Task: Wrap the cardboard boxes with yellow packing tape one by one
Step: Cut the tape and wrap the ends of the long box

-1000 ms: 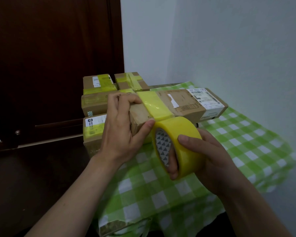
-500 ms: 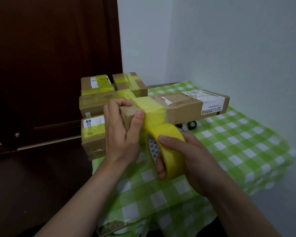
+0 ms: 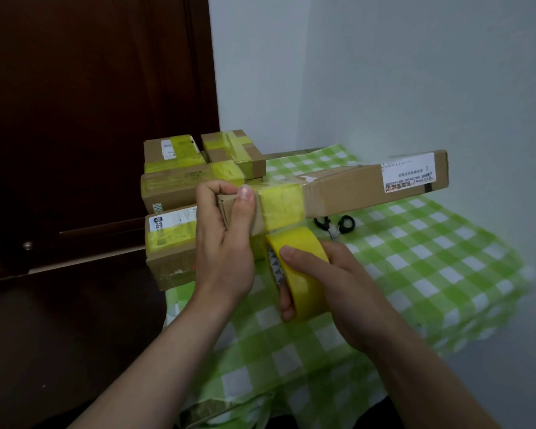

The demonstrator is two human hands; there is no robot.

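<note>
One green checked tablecloth bears four taped boxes, stacked at its left edge. We see a fifth, long box held level above the cloth, with the left hand gripping its near end (one yellow band beside the thumb). The right hand clasps the single tape roll just beneath. Of the scissors, only two black loops show.

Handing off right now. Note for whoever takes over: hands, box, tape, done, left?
Left hand grips the near end of the long box, held up above the green checked table.
Right hand holds the tape roll right under the yellow band on that box, apparently attached.
Done: that one band; four stacked boxes at the left carry tape.
Left: finish this wrap, cut with the scissors lying on the table under the box; rest of box bare.
</note>
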